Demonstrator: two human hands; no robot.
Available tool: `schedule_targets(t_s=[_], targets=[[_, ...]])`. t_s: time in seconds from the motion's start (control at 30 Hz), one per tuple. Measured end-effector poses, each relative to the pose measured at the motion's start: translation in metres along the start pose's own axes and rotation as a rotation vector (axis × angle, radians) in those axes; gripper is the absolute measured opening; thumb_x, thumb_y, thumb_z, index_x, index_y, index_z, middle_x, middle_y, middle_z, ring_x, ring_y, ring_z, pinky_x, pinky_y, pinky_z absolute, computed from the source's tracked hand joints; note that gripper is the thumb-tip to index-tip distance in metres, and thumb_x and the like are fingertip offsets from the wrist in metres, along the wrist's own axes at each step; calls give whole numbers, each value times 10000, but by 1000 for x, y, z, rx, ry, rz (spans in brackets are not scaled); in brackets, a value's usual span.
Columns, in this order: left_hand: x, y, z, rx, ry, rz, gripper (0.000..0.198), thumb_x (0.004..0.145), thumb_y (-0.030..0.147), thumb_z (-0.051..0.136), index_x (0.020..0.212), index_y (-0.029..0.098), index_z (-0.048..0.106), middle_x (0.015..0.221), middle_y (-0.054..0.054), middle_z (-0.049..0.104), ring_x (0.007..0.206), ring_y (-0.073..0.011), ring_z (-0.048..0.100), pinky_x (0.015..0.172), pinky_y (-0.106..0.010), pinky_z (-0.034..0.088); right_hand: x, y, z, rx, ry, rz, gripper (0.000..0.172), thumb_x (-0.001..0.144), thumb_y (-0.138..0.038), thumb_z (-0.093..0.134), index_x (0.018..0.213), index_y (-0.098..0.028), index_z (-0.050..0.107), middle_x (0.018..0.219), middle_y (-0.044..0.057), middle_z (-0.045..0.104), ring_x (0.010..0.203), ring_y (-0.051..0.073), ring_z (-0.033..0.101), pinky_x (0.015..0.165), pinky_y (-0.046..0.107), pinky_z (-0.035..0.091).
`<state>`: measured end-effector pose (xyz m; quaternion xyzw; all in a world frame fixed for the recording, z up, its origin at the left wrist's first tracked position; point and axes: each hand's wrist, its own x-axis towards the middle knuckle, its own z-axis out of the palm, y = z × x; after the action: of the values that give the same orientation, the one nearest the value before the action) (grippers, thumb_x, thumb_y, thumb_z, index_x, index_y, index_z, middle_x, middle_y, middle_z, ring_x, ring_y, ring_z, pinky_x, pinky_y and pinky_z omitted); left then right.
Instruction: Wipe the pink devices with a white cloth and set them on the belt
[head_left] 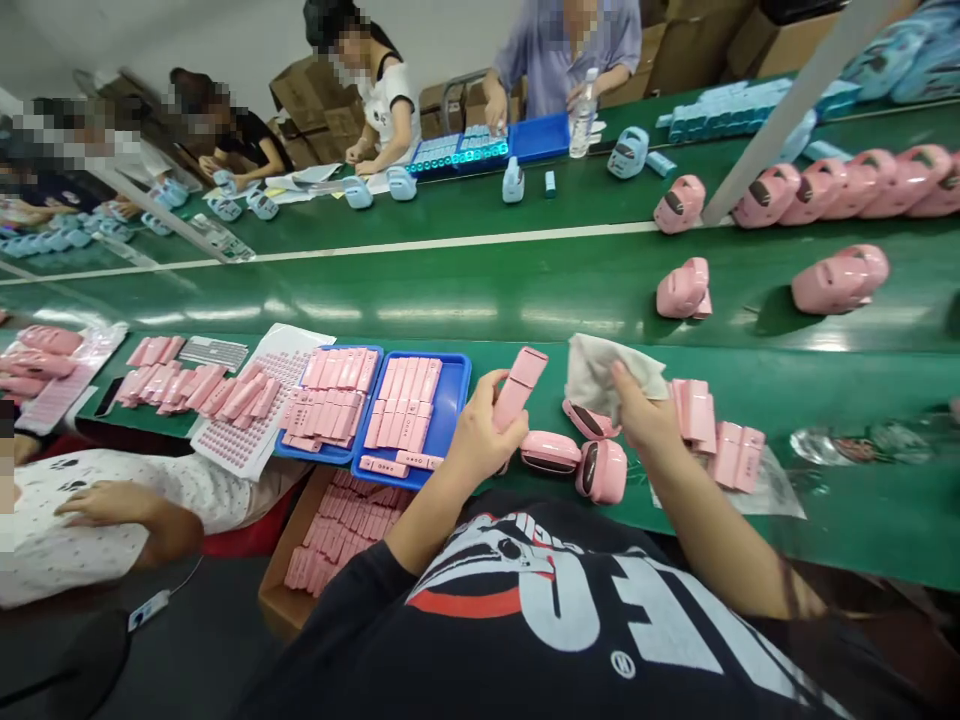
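My left hand (480,428) is closed around a long pink plastic piece (522,382), which it holds tilted above the bench with a seam near its upper end. In my right hand (639,402) a white cloth (600,372) is gripped between thumb and fingers, a little to the right of the piece. Just below the cloth lie several rounded pink housings with dark panels, among them one housing (551,450) near my left wrist and another (603,471) near the bench edge. Beside my right forearm are more flat pink pieces (739,458), lying on a clear plastic bag.
Left of my hands, two blue trays (463,385) hold rows of pink pieces. A cardboard box (281,590) of pink pieces stands below them. Pink housings (840,280) sit on the green conveyor (450,285). Co-workers sit across the line, and another person (90,510) is at my left.
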<state>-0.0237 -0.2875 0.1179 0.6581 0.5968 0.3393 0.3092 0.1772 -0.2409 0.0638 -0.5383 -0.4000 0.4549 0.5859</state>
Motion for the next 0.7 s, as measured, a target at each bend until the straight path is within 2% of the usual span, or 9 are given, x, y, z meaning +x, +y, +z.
schedule_targets(t_s=[0.1, 0.2, 0.23, 0.3, 0.37, 0.47, 0.57, 0.7], targets=[[0, 31, 3, -2, -60, 105, 453, 773, 193, 526, 1217, 176, 439, 1198, -93, 582, 1066, -219, 567, 928, -361, 451, -12, -40, 20, -4, -156, -88, 448, 751, -579, 618, 967, -195, 702, 958, 50, 711, 934, 247, 659, 814, 385, 555], [-2, 42, 6, 57, -58, 124, 452, 776, 171, 512, 1222, 167, 437, 1205, -110, 594, 1073, -240, 582, 909, -378, 470, -19, -68, 25, -84, -366, -272, 446, 796, -445, 627, 1182, -222, 633, 1190, 42, 635, 1110, 249, 578, 988, 400, 448], [-3, 44, 7, 85, -47, 121, 456, 778, 171, 510, 1228, 166, 431, 1211, -115, 594, 1078, -247, 585, 901, -382, 477, -20, -72, 26, -117, -396, -326, 440, 810, -393, 624, 1219, -230, 609, 1231, 34, 610, 1133, 244, 562, 1005, 393, 428], [-6, 44, 8, 126, -35, 117, 457, 783, 181, 509, 1233, 169, 424, 1224, -117, 591, 1098, -252, 583, 904, -385, 482, -21, -75, 25, -149, -370, -367, 368, 832, -324, 601, 1189, -239, 631, 1175, 16, 643, 1064, 230, 601, 946, 372, 466], [-8, 44, 9, 129, -43, 112, 454, 789, 194, 513, 1234, 171, 422, 1225, -115, 589, 1107, -247, 579, 914, -381, 480, -19, -72, 22, -120, -324, -331, 281, 841, -297, 585, 1099, -250, 685, 1048, -15, 695, 921, 209, 654, 830, 338, 523], [-9, 43, 9, 75, -63, 84, 460, 793, 205, 527, 1238, 166, 417, 1211, -113, 588, 1083, -234, 586, 911, -369, 481, -16, -67, 18, -67, -354, -289, 250, 819, -287, 614, 1050, -273, 710, 917, -50, 718, 799, 185, 671, 714, 288, 550], [-10, 41, 8, -11, -83, 58, 462, 795, 208, 542, 1236, 177, 408, 1189, -100, 585, 1062, -228, 587, 904, -368, 479, -12, -61, 17, 41, -372, -198, 235, 799, -337, 653, 1016, -276, 719, 884, -44, 720, 839, 196, 674, 712, 280, 564], [-10, 38, 9, -136, -108, 62, 462, 819, 262, 556, 1242, 189, 386, 1141, -75, 574, 995, -194, 584, 882, -344, 475, -10, -51, 22, 273, -311, -39, 303, 808, -501, 598, 979, -270, 691, 940, -10, 716, 911, 215, 673, 765, 340, 579]])
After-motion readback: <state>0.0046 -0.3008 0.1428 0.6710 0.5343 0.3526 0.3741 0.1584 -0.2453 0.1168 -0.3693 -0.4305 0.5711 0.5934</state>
